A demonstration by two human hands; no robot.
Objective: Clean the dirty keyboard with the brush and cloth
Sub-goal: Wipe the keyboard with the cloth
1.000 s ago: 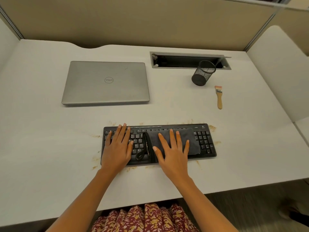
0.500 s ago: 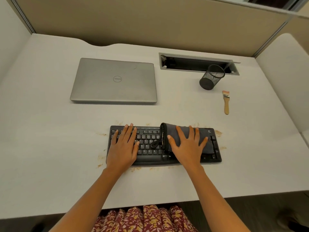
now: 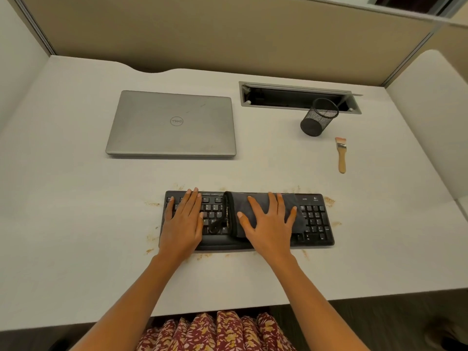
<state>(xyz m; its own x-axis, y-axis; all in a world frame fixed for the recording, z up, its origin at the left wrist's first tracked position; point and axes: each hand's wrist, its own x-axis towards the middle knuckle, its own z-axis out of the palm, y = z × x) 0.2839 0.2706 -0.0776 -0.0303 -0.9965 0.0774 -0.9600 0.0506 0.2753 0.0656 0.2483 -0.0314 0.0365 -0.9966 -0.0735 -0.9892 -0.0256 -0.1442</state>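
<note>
keyboard (image 3: pixel 314 219) lies near the desk (image 3: pixel 76 224) front edge, long axis left-right, crumbs (image 3: pixel 328 200) round it. left hand (image 3: pixel 183 221) flat on its left keys, fingers spread. right hand (image 3: pixel 269 224) flat on the cloth (image 3: pixel 236 202) over the mid keys, fingers spread. brush (image 3: pixel 341 155) well apart at far right, long axis near-far, bristles pointing away. mesh cup (image 3: pixel 317 120) just beyond it, upright; contents can't tell.

A black keyboard (image 3: pixel 314 219) lies flat near the front of the white surface (image 3: pixel 76 224), brown crumbs (image 3: pixel 329 200) scattered round its edges; a dark grey cloth (image 3: pixel 239 201) drapes its middle keys, and a wooden-handled brush (image 3: pixel 341 154) lies well apart at rear right, bristles pointing away
</note>
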